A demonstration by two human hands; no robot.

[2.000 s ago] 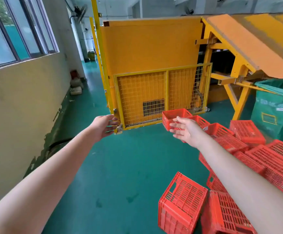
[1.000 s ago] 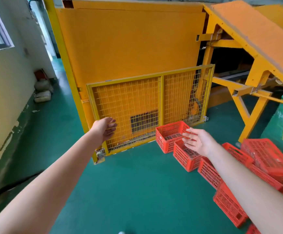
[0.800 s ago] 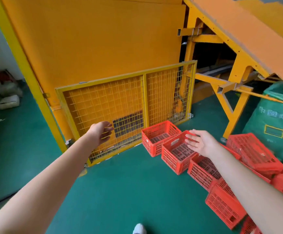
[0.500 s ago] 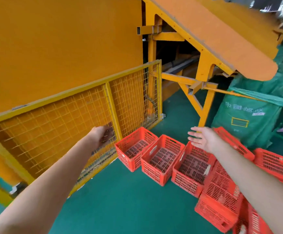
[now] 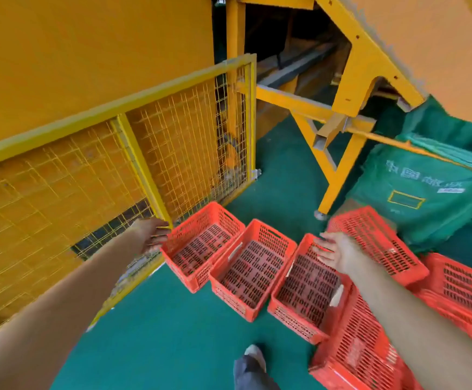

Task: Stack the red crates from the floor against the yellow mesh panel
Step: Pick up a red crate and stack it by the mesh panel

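Hovering with fingers loosely straight, the left hand [image 5: 151, 235] holds nothing; it sits at the panel-side corner of the first red crate [image 5: 201, 246], contact too blurred to tell. The right hand [image 5: 333, 250], fingers spread and empty, hangs over the far rim of the third crate [image 5: 306, 288]. With the second crate [image 5: 253, 267] between them, these stand upright in a row on the green floor [image 5: 172, 333], the first just beside the yellow mesh panel [image 5: 186, 142]. Overturned crates [image 5: 375, 243] lie at the right, near a green sack [image 5: 415, 192].
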